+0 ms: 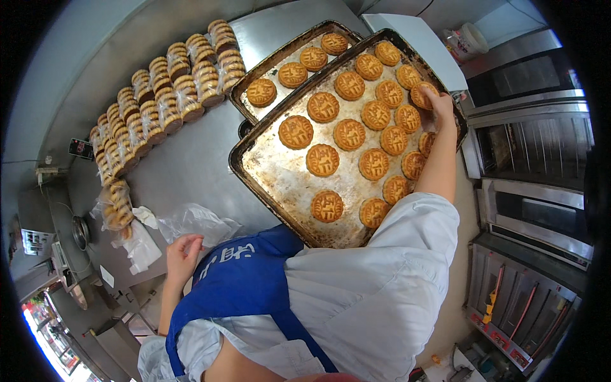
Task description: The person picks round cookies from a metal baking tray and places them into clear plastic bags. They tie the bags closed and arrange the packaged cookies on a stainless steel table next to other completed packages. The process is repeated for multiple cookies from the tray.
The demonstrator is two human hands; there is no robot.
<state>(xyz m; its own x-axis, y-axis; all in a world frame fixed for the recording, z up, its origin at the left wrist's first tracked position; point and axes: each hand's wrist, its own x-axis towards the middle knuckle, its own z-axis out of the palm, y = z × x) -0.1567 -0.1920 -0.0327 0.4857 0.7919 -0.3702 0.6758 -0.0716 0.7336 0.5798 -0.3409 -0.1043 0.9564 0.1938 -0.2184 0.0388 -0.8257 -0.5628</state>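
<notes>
My right hand (440,109) grips a golden-brown mooncake (422,95) at the right rim of a large, worn baking tray (289,207). Several round mooncakes with raised patterns, such as one mooncake (323,160), lie spread over that tray. My right forearm crosses its right side and partly hides the cakes there. Loosely curled, my left hand (183,253) is low at the left, in front of my blue apron (245,270). Nothing shows between its fingers. Close by, a crumpled clear plastic bag (198,219) lies on the metal table (191,159).
A second baking tray (245,105) with a few mooncakes sits partly under the large one. Rows of plastic-wrapped mooncake stacks (167,107) line the table's far left, with a bagged bundle (116,207) nearer. Ovens (528,149) stand at the right; a white tub (468,41) is behind.
</notes>
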